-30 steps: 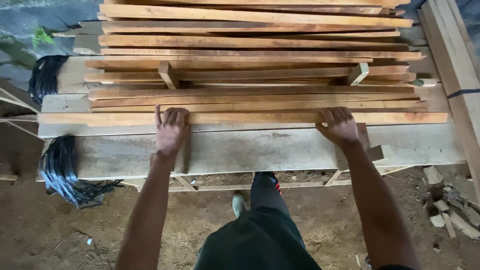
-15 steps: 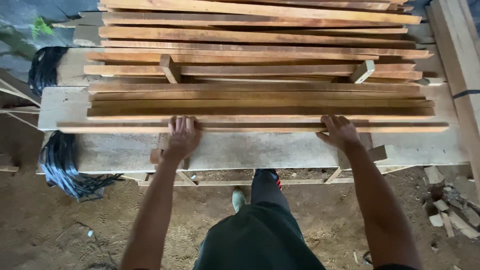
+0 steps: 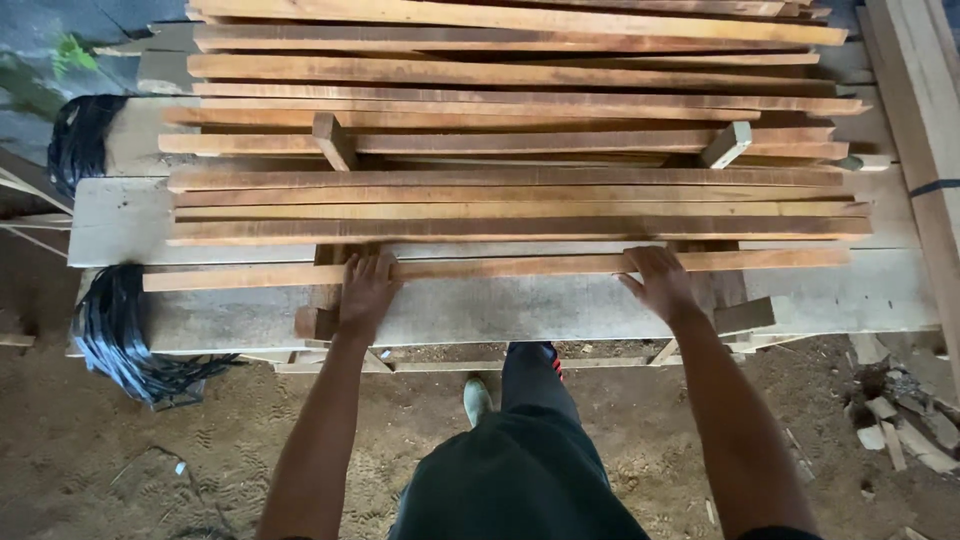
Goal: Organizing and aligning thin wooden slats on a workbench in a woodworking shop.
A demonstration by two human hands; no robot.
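Note:
A long narrow wooden batten lies crosswise on wide grey planks, a little apart from the near edge of a stack of similar reddish battens. My left hand grips the batten left of its middle, fingers over its top. Right of the middle, my right hand holds the same batten the same way. The batten runs slightly tilted, its left end nearer to me.
Two bundles of black strapping hang at the left end of the planks. Short cross spacers sit within the stack. A broad timber runs along the right. Wood scraps lie on the dirt floor beside my leg.
Both hands have drawn the front batten off the stack toward me, onto the grey planks; a gap now shows between it and the pile.

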